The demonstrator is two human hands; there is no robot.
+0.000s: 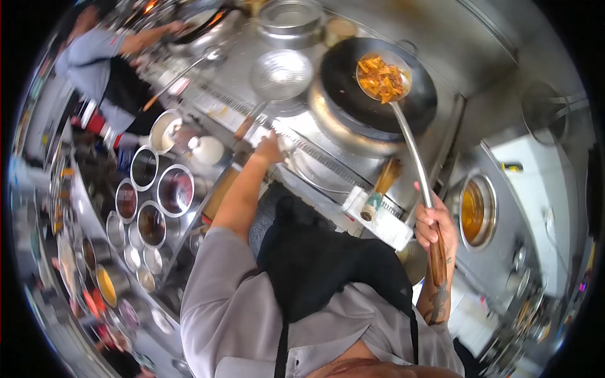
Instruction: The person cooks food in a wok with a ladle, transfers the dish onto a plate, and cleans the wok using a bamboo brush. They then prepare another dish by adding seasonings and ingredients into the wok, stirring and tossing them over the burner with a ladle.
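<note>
My right hand (435, 223) is closed around the wooden handle of a long metal ladle (413, 148). Cut pieces of orange-brown food (381, 79) fill the ladle's bowl, which is over the black wok (345, 88). The wok's visible inside is dark and bare on the left. My left hand (270, 149) is at the front edge of the stove, fingers curled; what they grip, if anything, is hidden. Near it is a wire strainer (282, 74) with a wooden handle, resting on the stove top.
Bamboo brush (386, 179) and a small bottle (372, 206) stand at the stove's front edge. A pot of orange liquid (472, 211) is on the right. Left are several sauce pots (175, 189) and a white jug (207, 151). A co-worker (104, 69) handles another wok (201, 25).
</note>
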